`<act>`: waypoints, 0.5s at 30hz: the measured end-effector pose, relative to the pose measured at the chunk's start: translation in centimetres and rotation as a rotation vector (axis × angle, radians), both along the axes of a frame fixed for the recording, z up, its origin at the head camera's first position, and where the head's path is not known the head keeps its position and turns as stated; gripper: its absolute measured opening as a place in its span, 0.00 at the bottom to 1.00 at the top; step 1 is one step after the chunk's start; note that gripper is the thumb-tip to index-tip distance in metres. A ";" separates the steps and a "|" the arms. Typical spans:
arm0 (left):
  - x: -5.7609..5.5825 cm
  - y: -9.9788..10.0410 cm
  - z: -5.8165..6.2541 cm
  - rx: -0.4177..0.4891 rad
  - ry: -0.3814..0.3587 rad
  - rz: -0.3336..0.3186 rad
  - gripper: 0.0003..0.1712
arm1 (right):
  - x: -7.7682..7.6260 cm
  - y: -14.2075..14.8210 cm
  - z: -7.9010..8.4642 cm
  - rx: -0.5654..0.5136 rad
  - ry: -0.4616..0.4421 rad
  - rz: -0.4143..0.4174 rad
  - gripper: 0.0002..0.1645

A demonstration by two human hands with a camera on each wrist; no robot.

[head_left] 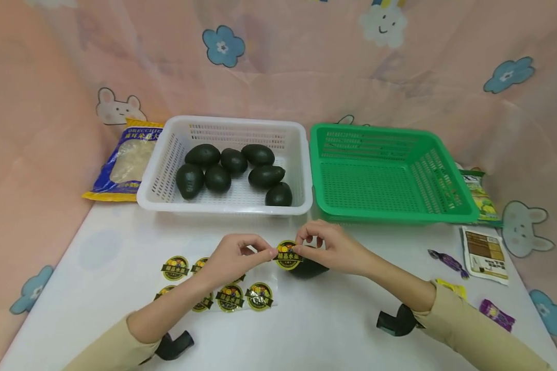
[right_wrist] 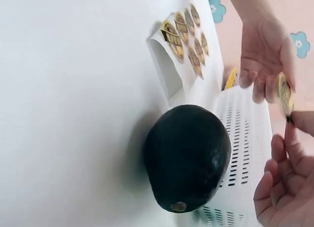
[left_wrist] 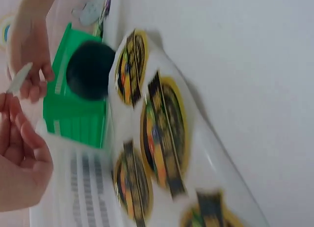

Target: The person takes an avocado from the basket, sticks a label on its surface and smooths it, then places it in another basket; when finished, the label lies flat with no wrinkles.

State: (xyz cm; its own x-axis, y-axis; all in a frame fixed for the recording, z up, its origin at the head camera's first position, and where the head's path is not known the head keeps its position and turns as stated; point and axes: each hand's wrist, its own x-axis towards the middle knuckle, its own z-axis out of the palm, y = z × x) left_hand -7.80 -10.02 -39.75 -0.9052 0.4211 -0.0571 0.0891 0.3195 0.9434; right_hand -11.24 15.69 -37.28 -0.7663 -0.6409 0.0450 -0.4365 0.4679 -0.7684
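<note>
Between my two hands a round black-and-gold sticker [head_left: 288, 255] is held up by its edges. My left hand [head_left: 234, 259] pinches its left edge between thumb and forefinger, and my right hand [head_left: 332, 247] pinches the right edge. Just behind and below the sticker, a dark avocado [head_left: 309, 268] lies on the white table; the right wrist view shows this avocado [right_wrist: 188, 158] whole, stem end toward the camera. Under my left forearm lies a sheet of the same stickers [head_left: 230, 297], partly covered by the arm. Its near edge curls up off the table in the right wrist view.
A white basket [head_left: 223, 208] with several avocados stands at the back, beside a green basket [head_left: 394, 215]. A blue-and-yellow pasta bag [head_left: 129, 161] leans at the left. Small snack packets, including a brown-and-white one [head_left: 485, 254], and wrapped candies [head_left: 496, 315] lie at the right.
</note>
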 end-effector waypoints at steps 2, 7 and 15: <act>0.0 1.4 0.1 -0.002 -0.025 0.041 0.08 | 0.2 0.7 -0.1 0.045 -0.018 -0.038 0.03; -0.3 3.9 -1.0 -0.083 0.079 0.041 0.07 | 0.5 2.5 -0.6 0.142 -0.032 -0.141 0.06; -0.4 5.4 -2.4 -0.244 0.264 0.041 0.09 | 0.6 3.4 -2.9 0.155 0.174 -0.189 0.14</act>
State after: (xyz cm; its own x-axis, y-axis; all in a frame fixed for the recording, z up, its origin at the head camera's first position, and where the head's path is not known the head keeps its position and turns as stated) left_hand -8.24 -4.67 -42.19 -0.9181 0.3867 0.0869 0.3021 0.5407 0.7851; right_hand -10.65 19.06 -40.17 -0.8619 -0.4975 0.0985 -0.4495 0.6594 -0.6026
